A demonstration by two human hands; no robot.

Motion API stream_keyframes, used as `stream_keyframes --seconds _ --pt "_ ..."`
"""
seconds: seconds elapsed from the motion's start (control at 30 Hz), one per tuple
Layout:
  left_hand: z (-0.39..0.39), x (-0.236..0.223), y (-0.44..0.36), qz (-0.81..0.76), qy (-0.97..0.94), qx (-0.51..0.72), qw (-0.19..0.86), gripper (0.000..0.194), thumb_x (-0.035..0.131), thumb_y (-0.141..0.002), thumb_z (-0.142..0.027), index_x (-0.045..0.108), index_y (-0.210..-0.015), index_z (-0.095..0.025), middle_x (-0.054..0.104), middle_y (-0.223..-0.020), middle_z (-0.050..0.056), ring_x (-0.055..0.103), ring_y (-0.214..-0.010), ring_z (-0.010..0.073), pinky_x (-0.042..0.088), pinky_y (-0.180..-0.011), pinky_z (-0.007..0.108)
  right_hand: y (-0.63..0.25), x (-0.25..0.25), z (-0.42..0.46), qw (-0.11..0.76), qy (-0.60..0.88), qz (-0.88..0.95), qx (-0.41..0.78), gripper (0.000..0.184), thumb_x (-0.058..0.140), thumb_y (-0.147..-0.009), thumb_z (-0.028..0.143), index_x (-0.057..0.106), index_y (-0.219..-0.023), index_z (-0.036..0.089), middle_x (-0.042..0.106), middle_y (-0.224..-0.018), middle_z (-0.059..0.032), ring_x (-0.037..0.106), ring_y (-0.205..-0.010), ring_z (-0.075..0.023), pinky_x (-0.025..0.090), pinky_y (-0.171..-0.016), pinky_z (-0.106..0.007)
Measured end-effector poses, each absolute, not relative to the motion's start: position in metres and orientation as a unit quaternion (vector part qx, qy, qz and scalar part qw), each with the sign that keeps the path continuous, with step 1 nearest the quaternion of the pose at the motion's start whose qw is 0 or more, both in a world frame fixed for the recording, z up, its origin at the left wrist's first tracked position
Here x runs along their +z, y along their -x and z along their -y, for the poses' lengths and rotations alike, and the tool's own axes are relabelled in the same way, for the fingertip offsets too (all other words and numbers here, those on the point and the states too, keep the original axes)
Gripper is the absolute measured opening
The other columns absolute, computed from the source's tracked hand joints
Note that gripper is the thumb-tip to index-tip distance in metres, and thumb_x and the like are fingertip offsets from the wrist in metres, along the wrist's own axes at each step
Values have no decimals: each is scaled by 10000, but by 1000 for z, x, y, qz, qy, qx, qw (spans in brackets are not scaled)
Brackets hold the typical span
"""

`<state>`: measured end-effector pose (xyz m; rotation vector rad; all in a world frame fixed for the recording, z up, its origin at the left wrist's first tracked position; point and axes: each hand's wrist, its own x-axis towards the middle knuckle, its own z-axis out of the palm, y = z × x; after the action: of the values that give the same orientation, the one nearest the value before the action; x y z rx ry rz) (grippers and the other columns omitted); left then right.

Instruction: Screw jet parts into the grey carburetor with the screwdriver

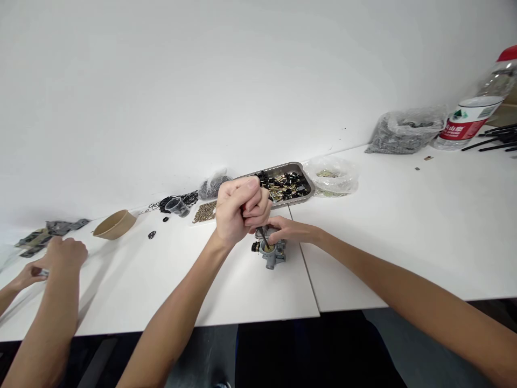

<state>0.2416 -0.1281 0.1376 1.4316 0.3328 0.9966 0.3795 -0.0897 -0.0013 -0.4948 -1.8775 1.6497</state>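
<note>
A grey metal carburetor [271, 260] stands on the white table in front of me, with a black and brass fitting on its left side. My left hand [242, 207] is wrapped in a fist around a screwdriver, its handle mostly hidden by the fingers. The dark screwdriver shaft [263, 235] slants down into the carburetor's round opening, where a yellowish surface shows. From behind and the right, my right hand [287, 230] grips the carburetor body, its thumb resting near the opening.
Behind my hands stand a metal tray [309, 189] of black and brass parts and a plastic bag [343, 180]. Small brass pieces [204, 212], a clear cup [176, 206] and a brown bowl [117, 226] lie leftward. A co-worker's hands [67, 256] work far left; a bottle [470, 121] stands right.
</note>
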Motion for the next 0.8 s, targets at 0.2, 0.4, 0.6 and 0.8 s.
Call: stream_keyframes --seconds 0.2,0.4,0.6,0.8 --pt "123 139 -234 -127 -617 402 664 497 583 -857 -289 273 -486 -173 225 -410 -56 219 -342 30 223 -356 164 -379 -1 90 278 196 705 622 508 626 -778 212 609 -1284 161 598 -1229 -84 554 -1147 -214 448 -967 -337" --pt "121 138 -234 -127 -610 410 666 498 585 -858 -288 271 -488 -174 213 -409 -62 204 -341 28 197 -351 154 -379 0 92 280 199 703 623 492 630 -796 233 606 -1279 148 604 -1089 -74 570 -1025 -187 473 -878 -307" --pt "127 135 -238 -153 -598 465 634 485 598 -868 -308 310 -502 -171 244 -430 -68 221 -345 25 191 -341 154 -378 0 93 286 205 694 628 482 630 -775 221 608 -1251 149 591 -1070 -66 559 -974 -166 460 -819 -269" --pt "142 129 -250 -196 -597 533 566 464 628 -875 -339 366 -534 -164 293 -461 -65 265 -363 20 181 -355 164 -377 -2 91 293 195 684 639 345 641 -753 227 630 -1089 147 579 -957 -37 526 -868 -136 414 -706 -229"
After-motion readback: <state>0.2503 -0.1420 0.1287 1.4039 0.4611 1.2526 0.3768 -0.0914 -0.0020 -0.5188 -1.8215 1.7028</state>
